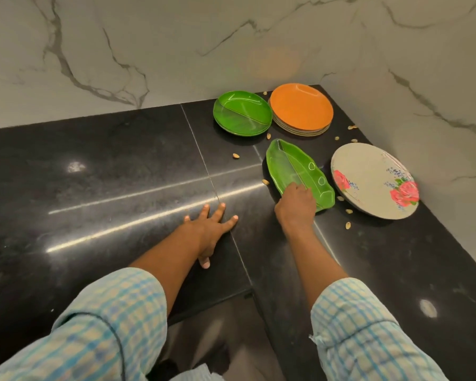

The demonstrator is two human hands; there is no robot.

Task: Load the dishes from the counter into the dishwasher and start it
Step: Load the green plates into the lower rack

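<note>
A long green leaf-shaped dish [291,163] lies on the black counter [107,174]. My right hand [297,206] grips its near edge, fingers curled over the rim. Flat on the counter to the left rests my left hand [212,229], fingers spread, holding nothing. Behind the leaf dish sit a round green divided plate [242,112] and a stack of plates topped by an orange one [301,107]. A white plate with red roses [374,180] lies at the right, by the wall.
Nut shells [236,156] are scattered around the plates. Marble walls [149,45] close the corner behind and to the right. The counter's inner front edge [217,301] runs below my arms, with dark floor beneath.
</note>
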